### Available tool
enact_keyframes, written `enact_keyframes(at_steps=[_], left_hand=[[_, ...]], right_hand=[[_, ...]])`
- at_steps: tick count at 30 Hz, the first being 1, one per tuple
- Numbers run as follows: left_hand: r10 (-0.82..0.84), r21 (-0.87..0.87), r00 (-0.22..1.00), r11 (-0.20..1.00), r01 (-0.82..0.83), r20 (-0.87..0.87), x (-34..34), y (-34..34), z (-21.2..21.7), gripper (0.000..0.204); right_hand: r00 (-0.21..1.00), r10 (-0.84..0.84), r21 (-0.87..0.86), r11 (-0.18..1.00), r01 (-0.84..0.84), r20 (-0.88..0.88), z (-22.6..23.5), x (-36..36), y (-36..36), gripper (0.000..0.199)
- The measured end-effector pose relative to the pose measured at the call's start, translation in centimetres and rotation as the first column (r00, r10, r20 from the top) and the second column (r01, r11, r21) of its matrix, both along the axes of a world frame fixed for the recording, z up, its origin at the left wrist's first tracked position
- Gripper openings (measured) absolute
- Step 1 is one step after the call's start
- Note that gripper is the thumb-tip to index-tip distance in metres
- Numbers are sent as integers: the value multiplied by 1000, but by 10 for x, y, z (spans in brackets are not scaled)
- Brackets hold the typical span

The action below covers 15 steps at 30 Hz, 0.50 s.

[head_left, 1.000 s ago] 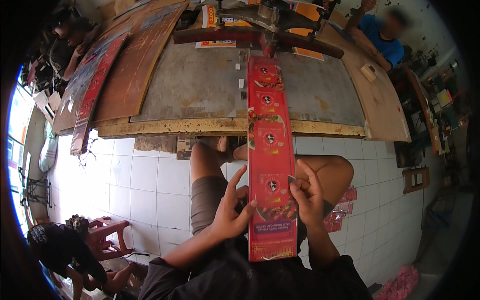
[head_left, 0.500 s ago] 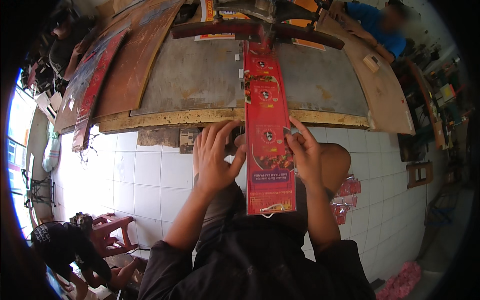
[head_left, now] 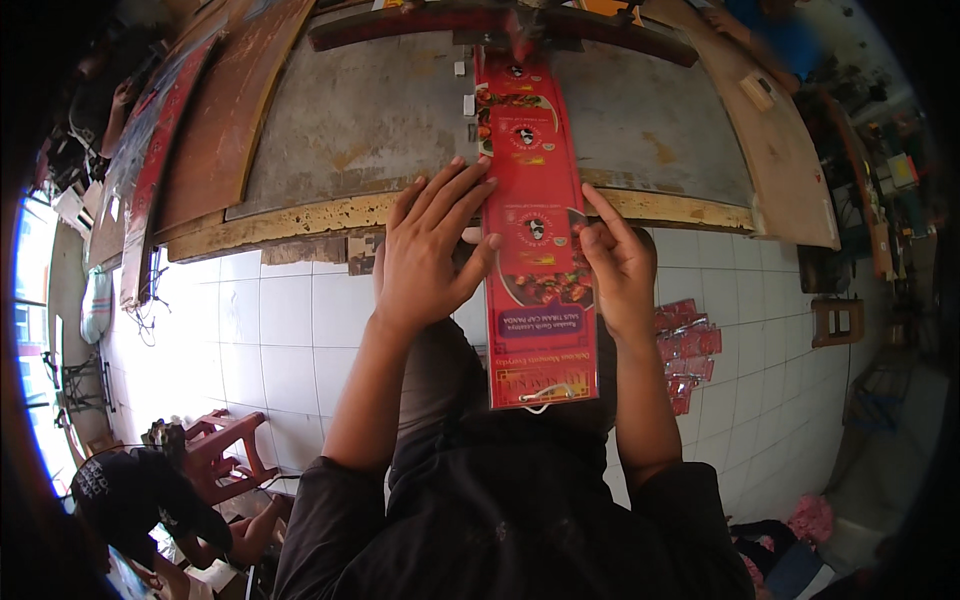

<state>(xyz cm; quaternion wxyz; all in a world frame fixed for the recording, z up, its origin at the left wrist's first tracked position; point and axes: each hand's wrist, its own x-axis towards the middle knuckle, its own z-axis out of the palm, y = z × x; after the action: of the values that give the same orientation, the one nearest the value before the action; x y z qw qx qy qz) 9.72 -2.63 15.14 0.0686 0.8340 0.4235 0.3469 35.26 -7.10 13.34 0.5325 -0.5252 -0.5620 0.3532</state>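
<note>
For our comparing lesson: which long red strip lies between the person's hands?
The middle strip, with a white cord at its near end; the left strip lies away from the left hand.

Window (head_left: 34,255): glaring white, far left.
Floor (head_left: 285,312): washed out left, dimmer lower right.
Table edge (head_left: 330,217): bowed by lens.
Blue shirt (head_left: 775,38): blurred, upper right.

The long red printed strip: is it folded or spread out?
Spread out: the red strip runs straight from the grey worktop past its front edge, no fold along its visible length.
</note>
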Motion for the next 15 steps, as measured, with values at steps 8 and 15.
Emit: enact_keyframes(at_steps=[8,15], left_hand=[[19,-12,1000,1000,-19,-1,-1,1,-2,54],[28,-23,1000,999,-28,13,1,1,-2,57]], right_hand=[[984,3,-8,1000,-4,-176,-9,-5,2,50],[969,24,-54,998,-39,-246,-7,-6,-1,54]])
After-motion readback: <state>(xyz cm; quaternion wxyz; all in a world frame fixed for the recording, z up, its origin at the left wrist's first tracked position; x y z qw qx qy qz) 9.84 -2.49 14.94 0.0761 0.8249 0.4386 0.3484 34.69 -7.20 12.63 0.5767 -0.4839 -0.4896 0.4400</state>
